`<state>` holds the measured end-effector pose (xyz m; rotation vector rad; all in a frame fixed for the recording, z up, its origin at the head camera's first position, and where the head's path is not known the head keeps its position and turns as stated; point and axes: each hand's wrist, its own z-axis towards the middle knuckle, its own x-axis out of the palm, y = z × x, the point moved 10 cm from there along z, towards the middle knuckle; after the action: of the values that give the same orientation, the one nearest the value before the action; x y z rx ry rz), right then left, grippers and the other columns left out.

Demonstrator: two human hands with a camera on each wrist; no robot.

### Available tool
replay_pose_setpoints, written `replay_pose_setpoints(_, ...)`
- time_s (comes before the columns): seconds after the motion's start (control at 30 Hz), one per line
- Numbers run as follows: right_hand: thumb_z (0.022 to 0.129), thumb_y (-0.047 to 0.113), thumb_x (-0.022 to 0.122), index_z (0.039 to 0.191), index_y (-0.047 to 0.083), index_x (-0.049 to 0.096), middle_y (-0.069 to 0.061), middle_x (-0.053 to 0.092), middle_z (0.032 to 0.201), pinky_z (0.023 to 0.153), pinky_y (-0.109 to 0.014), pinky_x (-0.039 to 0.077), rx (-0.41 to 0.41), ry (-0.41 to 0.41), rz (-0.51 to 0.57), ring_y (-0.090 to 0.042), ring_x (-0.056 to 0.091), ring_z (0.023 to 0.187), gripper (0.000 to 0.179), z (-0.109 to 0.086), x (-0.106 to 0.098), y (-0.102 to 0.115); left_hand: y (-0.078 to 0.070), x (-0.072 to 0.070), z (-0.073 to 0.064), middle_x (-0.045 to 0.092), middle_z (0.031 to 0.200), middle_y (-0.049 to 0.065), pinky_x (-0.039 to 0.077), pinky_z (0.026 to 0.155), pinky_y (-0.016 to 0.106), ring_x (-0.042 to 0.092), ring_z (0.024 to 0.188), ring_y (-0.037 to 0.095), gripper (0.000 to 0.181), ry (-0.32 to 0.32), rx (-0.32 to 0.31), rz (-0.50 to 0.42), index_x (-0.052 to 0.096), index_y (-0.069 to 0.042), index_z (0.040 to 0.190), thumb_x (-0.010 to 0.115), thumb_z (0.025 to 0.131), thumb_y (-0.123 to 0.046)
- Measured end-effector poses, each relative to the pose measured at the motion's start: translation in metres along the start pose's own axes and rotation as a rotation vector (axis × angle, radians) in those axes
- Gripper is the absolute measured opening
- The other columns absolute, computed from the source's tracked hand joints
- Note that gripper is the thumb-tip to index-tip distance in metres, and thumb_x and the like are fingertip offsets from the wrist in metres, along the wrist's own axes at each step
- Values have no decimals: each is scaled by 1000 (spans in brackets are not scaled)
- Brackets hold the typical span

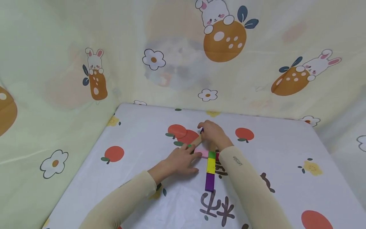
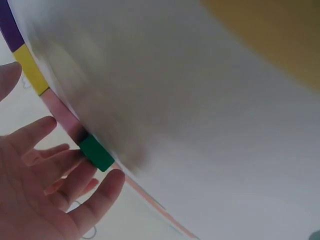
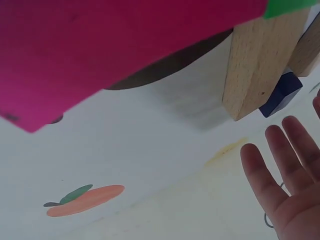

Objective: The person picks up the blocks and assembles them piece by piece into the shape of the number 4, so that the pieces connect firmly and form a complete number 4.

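Small coloured blocks are laid end to end in joined lines on the table. A purple block [image 1: 209, 182], a yellow block [image 1: 211, 166] and a green block [image 1: 211, 155] make one strip, crossed at its far end by a pink block [image 1: 203, 154]. My left hand [image 1: 181, 160] is spread beside the pink block, its fingertips at another green block [image 2: 97, 152]. My right hand [image 1: 213, 132] reaches over the far end, near a dark blue block [image 3: 282, 95] beside a bare wooden block [image 1: 196, 141]. In the right wrist view its visible fingers are extended; its thumb is hidden.
A magenta block [image 3: 135, 50] fills the near part of the right wrist view, with a second wooden block [image 3: 265, 65] beyond it. The white tablecloth [image 1: 137, 136] carries printed fruit and lettering. Patterned curtains [image 1: 125, 73] hang behind and beside the table.
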<state>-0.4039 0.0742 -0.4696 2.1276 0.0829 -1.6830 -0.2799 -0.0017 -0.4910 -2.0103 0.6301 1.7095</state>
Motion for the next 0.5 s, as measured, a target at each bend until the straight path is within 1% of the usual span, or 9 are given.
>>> replay_pose_setpoints(0.17,94,4,61,134,9,68,-15,67,128,110,-51,48,23,46,2,-31,59,114,40,3,6,-3,-1,-1,-2,46,161,8,56,91,39,49,128,25,63,-10,9,3,52,-32,151,64,94,-57)
replay_pose_setpoints(0.3,93,4,65,134,9,67,-16,64,129,112,-51,47,13,34,-14,-32,59,117,41,4,6,-5,-1,-1,-2,46,161,7,56,91,39,49,128,25,63,-14,5,6,52,-33,151,64,93,-58)
replay_pose_setpoints(0.5,95,7,68,132,9,69,-16,64,129,112,-51,47,28,26,-13,-32,58,115,37,9,11,-8,2,1,-2,45,162,7,56,94,41,48,130,25,65,-16,-15,-12,52,-34,151,66,93,-58)
